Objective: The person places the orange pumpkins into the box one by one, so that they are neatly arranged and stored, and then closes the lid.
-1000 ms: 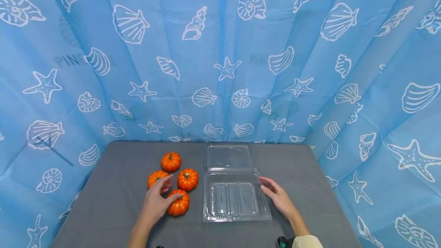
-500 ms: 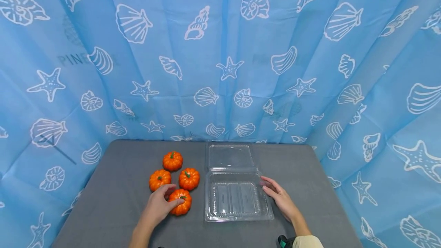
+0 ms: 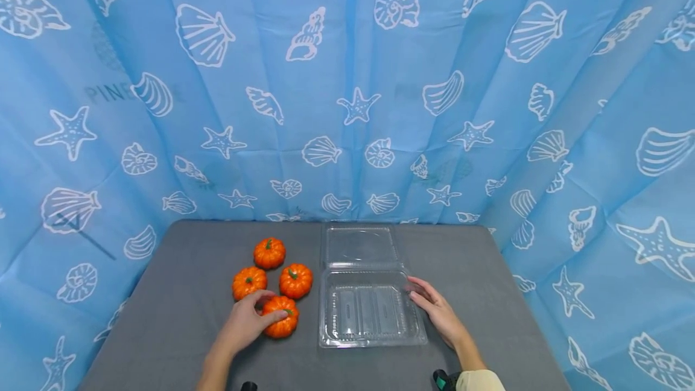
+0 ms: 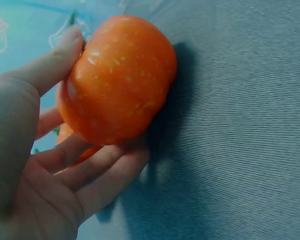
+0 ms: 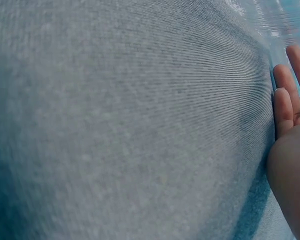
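Here, the left hand point(image 3: 243, 322) grasps a round orange pumpkin point(image 4: 120, 82); the right hand point(image 3: 440, 315), fingers relaxed, touches an open clear-plastic box point(image 3: 358, 343). All four pumpkins point(image 3: 295, 282) sit outside.

Bare table point(image 3: 308, 335) forms a lane between the near pumpkin point(image 3: 285, 320) and the clear container point(image 3: 374, 341). Three more pumpkins point(image 3: 295, 282) obstruct beyond the left hand point(image 3: 243, 322); the right hand point(image 3: 440, 314) obstructs the container's right side; curtain point(image 3: 347, 77) bounds the far edge.
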`<action>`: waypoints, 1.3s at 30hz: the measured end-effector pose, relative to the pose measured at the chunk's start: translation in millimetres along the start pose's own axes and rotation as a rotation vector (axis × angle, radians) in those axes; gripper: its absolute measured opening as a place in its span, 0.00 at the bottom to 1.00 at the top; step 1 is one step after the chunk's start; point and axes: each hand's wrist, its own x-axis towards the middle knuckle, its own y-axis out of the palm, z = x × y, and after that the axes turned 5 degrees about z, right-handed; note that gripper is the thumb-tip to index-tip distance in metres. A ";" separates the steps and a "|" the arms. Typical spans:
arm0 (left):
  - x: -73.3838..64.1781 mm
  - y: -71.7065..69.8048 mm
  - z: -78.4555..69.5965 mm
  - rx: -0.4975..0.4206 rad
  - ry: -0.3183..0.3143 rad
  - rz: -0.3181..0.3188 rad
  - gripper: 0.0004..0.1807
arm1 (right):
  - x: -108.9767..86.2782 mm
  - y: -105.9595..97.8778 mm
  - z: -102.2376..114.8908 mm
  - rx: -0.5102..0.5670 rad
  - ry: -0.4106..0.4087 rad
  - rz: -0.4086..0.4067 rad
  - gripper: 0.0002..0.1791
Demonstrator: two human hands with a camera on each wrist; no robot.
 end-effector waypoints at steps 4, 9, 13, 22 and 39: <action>1.3 -7.0 -3.2 -0.054 -0.001 0.012 0.33 | 1.1 0.9 0.1 0.008 -0.005 0.001 0.29; 3.5 -17.6 -10.1 -0.060 0.042 -0.003 0.34 | 2.1 1.7 0.5 0.015 0.005 -0.011 0.29; 4.1 -24.2 -16.9 -0.079 0.085 -0.012 0.34 | 2.9 2.0 0.2 0.019 -0.006 -0.010 0.29; 7.4 -27.2 -38.1 -0.113 0.118 -0.063 0.31 | 1.8 4.0 -0.3 0.007 -0.018 -0.005 0.29; 21.1 -7.2 -96.5 -0.241 0.307 -0.060 0.22 | -0.8 4.1 -1.9 0.013 -0.004 -0.036 0.29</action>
